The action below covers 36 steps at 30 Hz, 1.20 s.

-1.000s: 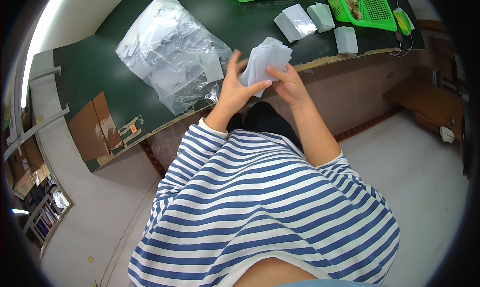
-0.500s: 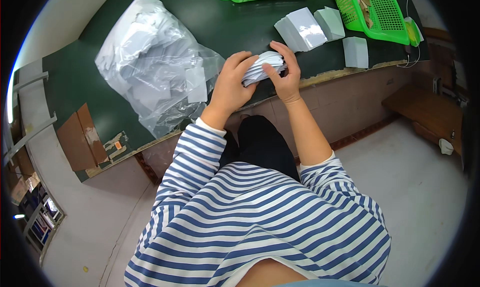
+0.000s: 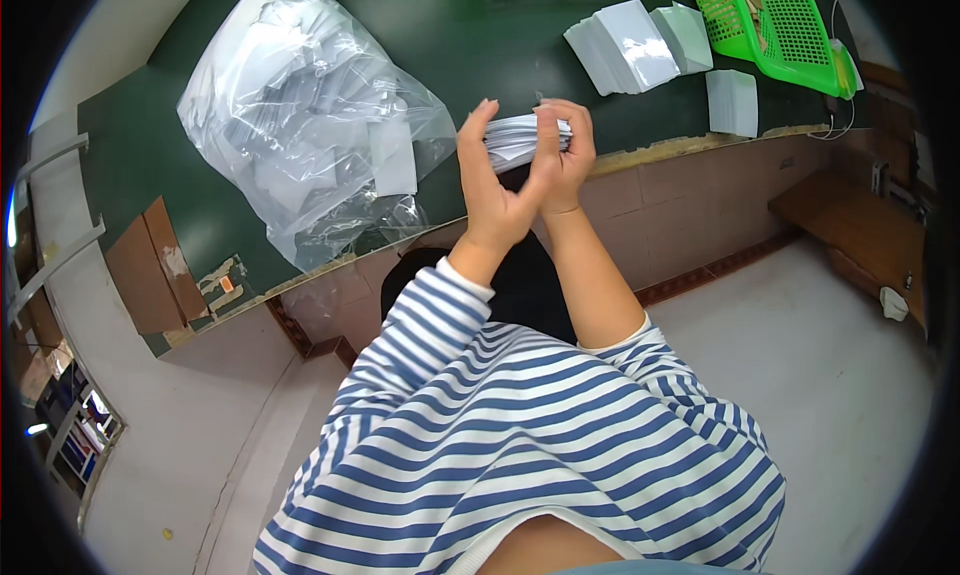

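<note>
Paper stack (image 3: 512, 143), right end part-hidden, between left hand (image 3: 493, 197) and right hand (image 3: 567, 170)

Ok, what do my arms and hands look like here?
Your left hand and right hand are both bare, without gloves. The left sleeve is white with blue stripes, ending near the wrist; the matching right sleeve stops farther up the forearm.

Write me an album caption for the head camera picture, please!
Two hands cup a white bundle by a green table, a big clear bag of white slips lying to their left.
</note>
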Each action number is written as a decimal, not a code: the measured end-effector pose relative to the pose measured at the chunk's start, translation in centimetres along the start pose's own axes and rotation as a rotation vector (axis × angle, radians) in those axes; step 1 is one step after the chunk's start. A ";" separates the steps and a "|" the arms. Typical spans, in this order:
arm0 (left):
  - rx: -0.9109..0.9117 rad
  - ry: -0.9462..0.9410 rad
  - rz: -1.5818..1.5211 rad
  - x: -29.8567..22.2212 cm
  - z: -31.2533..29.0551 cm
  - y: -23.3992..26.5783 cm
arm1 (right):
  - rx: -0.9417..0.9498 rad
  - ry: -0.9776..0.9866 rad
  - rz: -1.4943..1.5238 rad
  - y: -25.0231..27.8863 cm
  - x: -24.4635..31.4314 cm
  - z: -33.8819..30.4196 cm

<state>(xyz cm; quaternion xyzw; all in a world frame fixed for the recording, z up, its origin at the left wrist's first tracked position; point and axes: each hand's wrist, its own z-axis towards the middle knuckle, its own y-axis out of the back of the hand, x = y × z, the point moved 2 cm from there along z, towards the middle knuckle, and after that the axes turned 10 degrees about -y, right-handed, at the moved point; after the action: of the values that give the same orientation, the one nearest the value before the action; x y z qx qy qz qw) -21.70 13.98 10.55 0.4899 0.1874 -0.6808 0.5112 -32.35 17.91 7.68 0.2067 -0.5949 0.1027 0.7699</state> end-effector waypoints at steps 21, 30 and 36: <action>-0.082 0.065 -0.244 1.9 1.3 -1.3 | 0.246 -0.185 0.195 1.4 1.5 0.0; -0.051 0.185 -0.219 3.5 1.9 -0.7 | 0.331 0.442 -0.353 4.1 5.3 0.6; -0.046 0.136 -0.187 3.7 1.5 -0.9 | 0.639 0.512 -0.759 5.0 4.6 0.7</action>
<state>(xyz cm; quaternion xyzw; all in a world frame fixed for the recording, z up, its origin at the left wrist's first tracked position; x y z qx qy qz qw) -23.17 11.31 7.87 0.5034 0.2823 -0.6863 0.4426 -33.73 21.65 13.23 0.5981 -0.2120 0.0403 0.7718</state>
